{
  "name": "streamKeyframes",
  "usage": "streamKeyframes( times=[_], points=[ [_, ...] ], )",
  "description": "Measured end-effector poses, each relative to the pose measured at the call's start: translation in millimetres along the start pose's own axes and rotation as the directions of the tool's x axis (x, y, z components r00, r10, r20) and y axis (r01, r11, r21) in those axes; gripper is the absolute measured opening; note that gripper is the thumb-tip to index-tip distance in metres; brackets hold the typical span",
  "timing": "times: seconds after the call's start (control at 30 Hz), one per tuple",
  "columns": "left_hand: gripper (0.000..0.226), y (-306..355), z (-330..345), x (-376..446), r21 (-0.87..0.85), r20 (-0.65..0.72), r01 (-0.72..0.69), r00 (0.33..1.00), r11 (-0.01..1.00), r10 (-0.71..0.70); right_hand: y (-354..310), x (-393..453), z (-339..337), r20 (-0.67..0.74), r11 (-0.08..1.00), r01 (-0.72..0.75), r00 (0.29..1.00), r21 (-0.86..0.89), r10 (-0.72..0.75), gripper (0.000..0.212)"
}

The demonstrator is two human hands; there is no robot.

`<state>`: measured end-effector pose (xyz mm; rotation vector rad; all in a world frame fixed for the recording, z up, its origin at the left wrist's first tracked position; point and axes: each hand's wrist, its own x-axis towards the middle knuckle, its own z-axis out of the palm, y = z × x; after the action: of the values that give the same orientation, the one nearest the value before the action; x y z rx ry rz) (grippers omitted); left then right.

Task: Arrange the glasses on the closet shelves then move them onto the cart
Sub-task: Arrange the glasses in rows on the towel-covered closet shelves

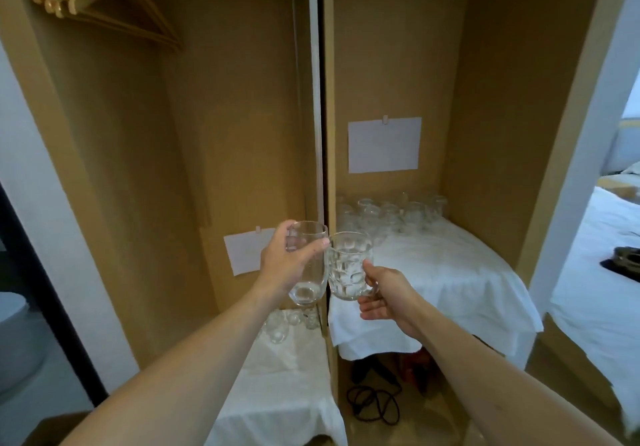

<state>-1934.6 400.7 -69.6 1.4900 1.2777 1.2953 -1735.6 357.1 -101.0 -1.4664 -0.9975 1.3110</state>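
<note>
Left hand (282, 265) fingers curled round a smooth glass (308, 265), right hand (384, 293) gripping, seemingly by the handle, a dimpled mug (348, 265), both held before cloth-covered closet shelves (450, 265), more glasses (391, 215) behind.

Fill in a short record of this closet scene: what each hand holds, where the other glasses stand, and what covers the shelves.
Left hand: grips a smooth stemmed glass
Right hand: holds a dimpled mug by its handle
Right shelf: cluster of glasses at the back
Left shelf: a few glasses at the back
Shelf cover: white cloth on both
</note>
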Motion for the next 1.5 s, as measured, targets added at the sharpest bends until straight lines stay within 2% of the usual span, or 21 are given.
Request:
streamKeyframes(
  times=[0.2, 0.4, 0.6, 1.17, 1.5],
  points=[
    [0.06, 4, 48, -14, 0.002, 0.072, 0.0, 0.997, 1.0, 0.0, 11, -10, -47, -0.075, 1.0, -0.014, 0.997, 0.027, 0.016, 0.06],
    [0.082, -8, 88, -1, 0.034, 0.127, 0.029, 0.991, 0.999, -0.033, 22, -4, -80, -0.145, 0.997, -0.041, 0.988, 0.057, 0.049, 0.054],
    [0.071, -17, 125, 26, 0.026, 0.171, 0.034, 0.985, 0.999, -0.038, 28, 18, -106, -0.205, 0.995, -0.081, 0.974, 0.066, 0.093, 0.046],
    [0.071, -73, 214, 165, 0.066, 0.239, 0.129, 0.961, 0.989, -0.141, 11, 158, -159, -0.292, 0.986, -0.155, 0.941, 0.068, 0.169, 0.043],
    [0.071, -112, 257, 218, 0.091, 0.223, 0.165, 0.958, 0.982, -0.181, 20, 228, -179, -0.311, 0.971, -0.22, 0.92, 0.094, 0.239, 0.041]
  ],
)
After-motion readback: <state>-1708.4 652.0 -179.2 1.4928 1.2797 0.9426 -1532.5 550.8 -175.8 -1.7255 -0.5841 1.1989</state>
